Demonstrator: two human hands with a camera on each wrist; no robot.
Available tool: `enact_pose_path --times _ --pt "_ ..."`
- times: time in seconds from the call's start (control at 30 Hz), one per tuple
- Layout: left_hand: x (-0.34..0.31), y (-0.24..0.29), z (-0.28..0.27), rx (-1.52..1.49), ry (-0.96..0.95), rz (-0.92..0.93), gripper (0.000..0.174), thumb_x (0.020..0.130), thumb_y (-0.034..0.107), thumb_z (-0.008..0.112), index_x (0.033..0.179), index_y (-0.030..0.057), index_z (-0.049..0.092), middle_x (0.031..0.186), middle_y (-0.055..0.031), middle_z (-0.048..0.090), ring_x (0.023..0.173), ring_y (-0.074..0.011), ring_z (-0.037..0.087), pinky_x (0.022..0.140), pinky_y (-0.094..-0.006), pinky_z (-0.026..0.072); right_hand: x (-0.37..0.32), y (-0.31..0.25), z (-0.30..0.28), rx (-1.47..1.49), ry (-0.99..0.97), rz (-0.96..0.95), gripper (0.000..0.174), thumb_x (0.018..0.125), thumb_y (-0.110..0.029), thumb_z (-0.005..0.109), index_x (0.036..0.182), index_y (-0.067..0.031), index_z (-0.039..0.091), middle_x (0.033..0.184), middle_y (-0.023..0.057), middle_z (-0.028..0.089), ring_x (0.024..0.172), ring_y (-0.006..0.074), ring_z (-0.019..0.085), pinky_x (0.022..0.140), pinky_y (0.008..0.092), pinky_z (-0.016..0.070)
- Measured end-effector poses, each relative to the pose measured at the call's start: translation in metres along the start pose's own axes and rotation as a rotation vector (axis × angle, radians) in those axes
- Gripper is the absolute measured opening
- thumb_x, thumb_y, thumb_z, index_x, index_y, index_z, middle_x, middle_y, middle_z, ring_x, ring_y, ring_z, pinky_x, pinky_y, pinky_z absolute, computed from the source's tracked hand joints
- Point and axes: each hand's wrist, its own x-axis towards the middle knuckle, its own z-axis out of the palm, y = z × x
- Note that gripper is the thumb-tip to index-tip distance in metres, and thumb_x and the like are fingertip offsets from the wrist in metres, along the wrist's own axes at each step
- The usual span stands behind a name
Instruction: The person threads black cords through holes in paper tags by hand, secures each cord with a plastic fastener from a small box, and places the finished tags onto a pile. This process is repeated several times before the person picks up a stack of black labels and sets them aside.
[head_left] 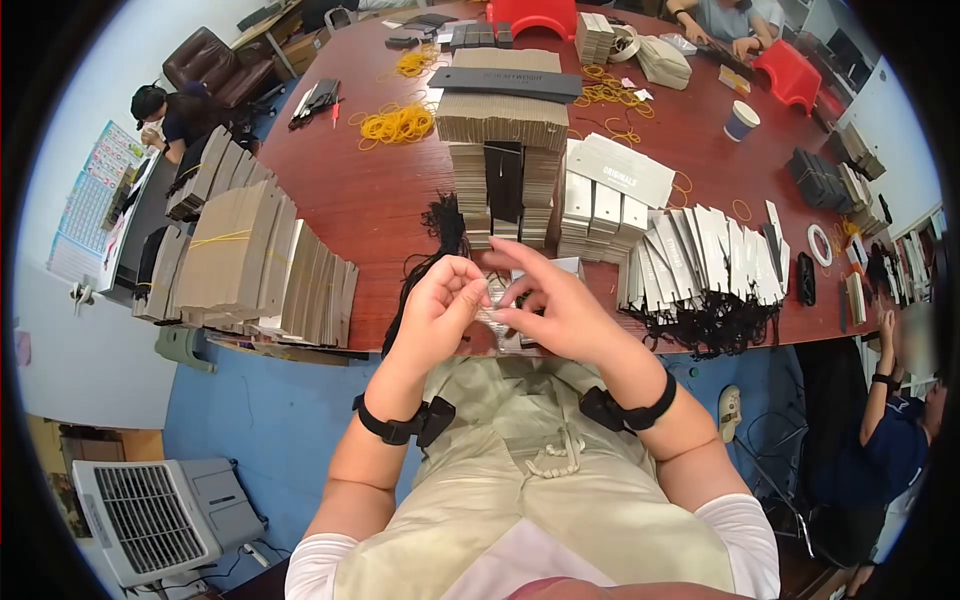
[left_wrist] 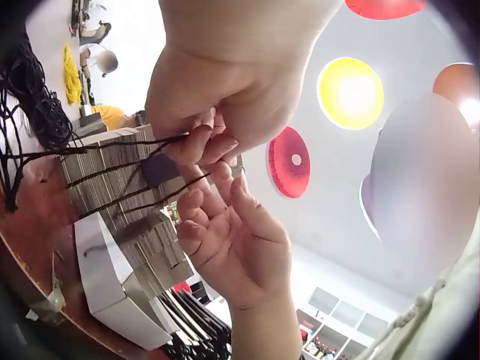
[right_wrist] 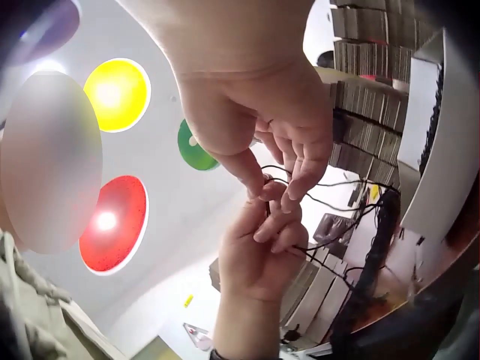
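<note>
Over the surface's (head_left: 330, 200) near edge, the left hand (head_left: 435, 310) is pinching a black cord (left_wrist: 161, 141) — the right hand (head_left: 565, 310) is curling its fingers round it — apparently working a small loop, the next move seemingly calling for light, steady tension.

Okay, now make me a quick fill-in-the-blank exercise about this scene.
The left hand pinches thin cord whose colour is ____. The rubber bands on the table are ____. The floor is ____.

Missing words, in order: black; yellow; blue.
</note>
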Motion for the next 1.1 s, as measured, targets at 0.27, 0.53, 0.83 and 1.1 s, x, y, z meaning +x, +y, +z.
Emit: enact_pose_path --times 0.27,0.53,0.83,1.1 --pt "-0.001 0.003 -0.021 0.022 -0.017 -0.122 0.013 0.09 0.006 0.054 0.101 0.0001 0.051 0.084 -0.0006 0.058 0.076 -0.0064 0.055 0.068 -0.02 0.0454 0.012 0.005 -0.014 0.071 -0.1 0.237 0.021 0.082 -0.003 0.061 0.102 0.0003 0.059 0.076 0.0021 0.062 0.06 0.0053 0.055 0.054 0.0201 0.0448" --pt "0.015 -0.022 -0.041 0.79 0.271 0.195 0.009 0.085 0.005 0.059 0.092 -0.0002 0.058 0.076 -0.0049 0.062 0.065 -0.0087 0.058 0.058 -0.0232 0.0462 0.008 0.012 -0.027 0.044 0.082 0.199 0.017 0.082 -0.01 0.063 0.097 -0.0021 0.062 0.068 0.0032 0.063 0.061 0.0052 0.057 0.05 0.0202 0.0425" --pt "0.009 -0.008 0.006 -0.046 -0.077 -0.386 0.048 0.093 0.042 0.045 0.08 -0.0007 0.062 0.07 -0.0082 0.061 0.064 -0.0161 0.058 0.06 -0.0249 0.0475 0.012 0.003 -0.014 0.303 0.053 0.138 0.007 0.084 -0.008 0.061 0.089 -0.0022 0.061 0.072 0.002 0.063 0.061 0.0037 0.055 0.05 0.0169 0.0384" --pt "0.033 -0.022 -0.026 -0.709 0.011 -0.361 0.019 0.092 0.018 0.051 0.093 0.0003 0.058 0.085 -0.0076 0.061 0.078 -0.0185 0.059 0.072 -0.0321 0.0505 -0.015 0.008 -0.016 0.048 -0.349 0.085 0.011 0.085 -0.009 0.058 0.094 -0.0032 0.063 0.078 0.0013 0.066 0.065 0.0057 0.057 0.057 0.0207 0.0446"
